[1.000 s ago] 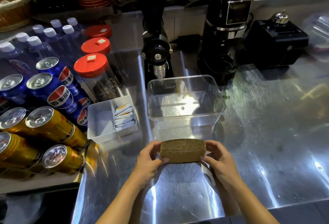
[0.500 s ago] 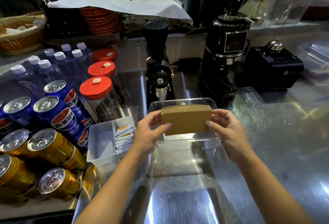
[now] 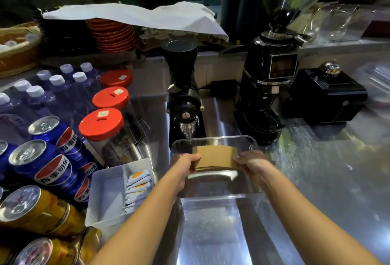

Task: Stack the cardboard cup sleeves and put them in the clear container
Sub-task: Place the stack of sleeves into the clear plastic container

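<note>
A brown stack of cardboard cup sleeves is inside the clear container, low between its walls. My left hand grips the stack's left end and my right hand grips its right end; both hands reach down into the container. The container stands on the steel counter in front of a black grinder. The stack's underside is hidden, so I cannot tell whether it touches the bottom.
A white tray with sachets sits left of the container. Cans, bottles and red-lidded jars crowd the left. Two black grinders and a black box stand behind. Bare steel counter spreads right.
Both hands lifted the sleeve stack off the counter, carried it forward over the container, and have now lowered it inside the container's walls.
</note>
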`<state>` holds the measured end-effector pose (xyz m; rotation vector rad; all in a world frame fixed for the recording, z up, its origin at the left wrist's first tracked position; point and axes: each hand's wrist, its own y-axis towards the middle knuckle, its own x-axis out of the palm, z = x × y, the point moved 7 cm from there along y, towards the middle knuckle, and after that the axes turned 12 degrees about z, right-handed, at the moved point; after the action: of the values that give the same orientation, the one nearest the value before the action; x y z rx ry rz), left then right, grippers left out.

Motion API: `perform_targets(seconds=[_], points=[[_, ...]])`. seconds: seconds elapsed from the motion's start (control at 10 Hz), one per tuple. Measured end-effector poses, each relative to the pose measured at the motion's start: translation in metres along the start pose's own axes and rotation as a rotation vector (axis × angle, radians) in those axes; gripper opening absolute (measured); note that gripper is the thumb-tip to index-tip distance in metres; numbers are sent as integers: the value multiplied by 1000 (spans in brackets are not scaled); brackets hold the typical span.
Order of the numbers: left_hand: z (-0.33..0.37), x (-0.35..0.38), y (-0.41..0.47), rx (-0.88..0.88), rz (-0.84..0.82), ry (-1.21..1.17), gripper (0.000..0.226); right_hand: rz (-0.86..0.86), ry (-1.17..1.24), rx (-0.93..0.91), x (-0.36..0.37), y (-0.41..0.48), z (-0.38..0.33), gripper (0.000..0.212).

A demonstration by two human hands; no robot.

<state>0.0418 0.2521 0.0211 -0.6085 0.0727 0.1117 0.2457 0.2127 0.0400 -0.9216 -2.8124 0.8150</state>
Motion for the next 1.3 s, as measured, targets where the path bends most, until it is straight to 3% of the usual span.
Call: perform_targets(seconds=[0.3,0.5,0.6,0.7,0.8,0.9,1.0,1.1,1.3], points=[[-17,9,31,-156,136,-117,3,-81,-223,-8,21,29,9,25],[-26,8,29,-219,188,-92,33,-28,-188,81,24,42,21,18],[-26,8,25,-233,214,-19,44,-104,-599,-75,33,42,16,18],[-15,8,25,-127,228,73,44,14,-945,-404,30,42,0,25],[-2,9,23,17,179,196,34,24,-375,-123,31,45,11,22],[0,10,16,35,97,239,35,60,-175,-28,29,41,17,23],[-1,9,13,32,75,297,48,13,-251,-10,28,37,17,35],[-2,10,10,34,38,328,30,-16,-260,1,29,34,15,38],[-1,9,8,16,35,290,50,-38,-263,-49,29,30,12,33]])
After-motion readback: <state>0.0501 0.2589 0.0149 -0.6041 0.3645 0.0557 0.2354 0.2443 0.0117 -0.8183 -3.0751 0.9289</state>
